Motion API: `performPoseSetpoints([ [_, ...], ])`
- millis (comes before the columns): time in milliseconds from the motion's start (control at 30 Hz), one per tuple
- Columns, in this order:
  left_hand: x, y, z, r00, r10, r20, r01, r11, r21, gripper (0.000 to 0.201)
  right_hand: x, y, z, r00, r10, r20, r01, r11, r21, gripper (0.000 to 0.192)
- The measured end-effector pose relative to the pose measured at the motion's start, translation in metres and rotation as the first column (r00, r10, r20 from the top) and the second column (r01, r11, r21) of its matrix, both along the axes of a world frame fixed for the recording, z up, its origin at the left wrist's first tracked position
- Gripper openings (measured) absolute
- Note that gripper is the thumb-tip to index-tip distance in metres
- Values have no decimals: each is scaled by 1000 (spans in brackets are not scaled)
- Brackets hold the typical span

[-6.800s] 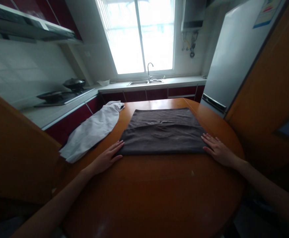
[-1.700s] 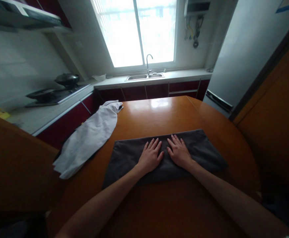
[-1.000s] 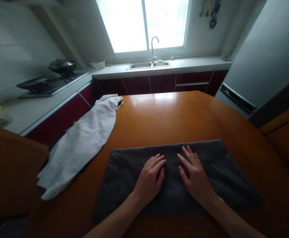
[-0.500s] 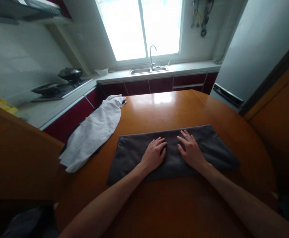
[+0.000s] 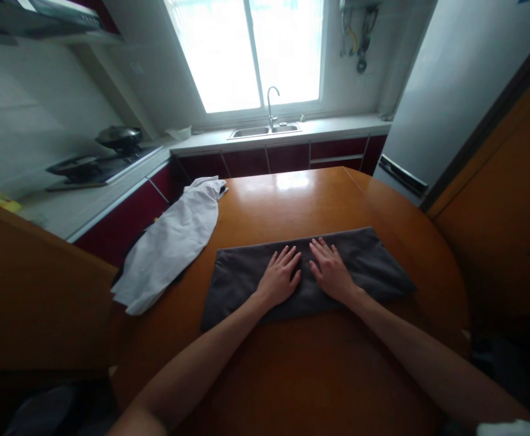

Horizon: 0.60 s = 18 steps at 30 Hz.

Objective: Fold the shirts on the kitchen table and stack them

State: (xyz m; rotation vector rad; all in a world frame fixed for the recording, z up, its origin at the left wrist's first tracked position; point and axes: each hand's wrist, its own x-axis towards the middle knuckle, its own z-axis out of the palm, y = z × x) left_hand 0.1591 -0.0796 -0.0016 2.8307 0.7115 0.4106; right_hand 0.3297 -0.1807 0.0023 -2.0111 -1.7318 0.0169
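Observation:
A dark grey cloth (image 5: 237, 281), folded into a long flat rectangle, lies across the near half of the wooden table. My left hand (image 5: 279, 277) rests palm down on its middle, fingers extended. Just to the right, my right hand (image 5: 332, 270) also lies flat on the cloth with its fingers stretched out. A narrow strip of cloth shows between the two hands. Neither hand grips anything.
The round-ended wooden table (image 5: 287, 215) fills the centre. White garments (image 5: 169, 242) with something dark under them lie along its left edge. Beyond stand a counter with a sink (image 5: 265, 129), a stove with pans (image 5: 119, 138) at left, and a fridge (image 5: 423, 103) at right.
My right hand has moved left across the grey cloth, closer to my left hand. The left hand's fingers have spread a little more. The camera view has shifted slightly.

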Motion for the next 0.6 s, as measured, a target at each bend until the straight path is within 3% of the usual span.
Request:
performPoseSetpoints([
  [100, 1, 0, 0, 999, 1, -50, -1, 1000, 3, 54, -11, 2, 0, 997, 68, 39, -66, 996, -60, 57],
  [267, 1, 1, -1, 997, 5, -71, -5, 1000, 1, 53, -14, 5, -9, 997, 52, 58, -42, 986, -162, 59],
  [600, 1, -3, 4, 997, 18, -80, -18, 1000, 0, 52, -13, 6, -13, 997, 56, 50, -46, 983, -177, 60],
])
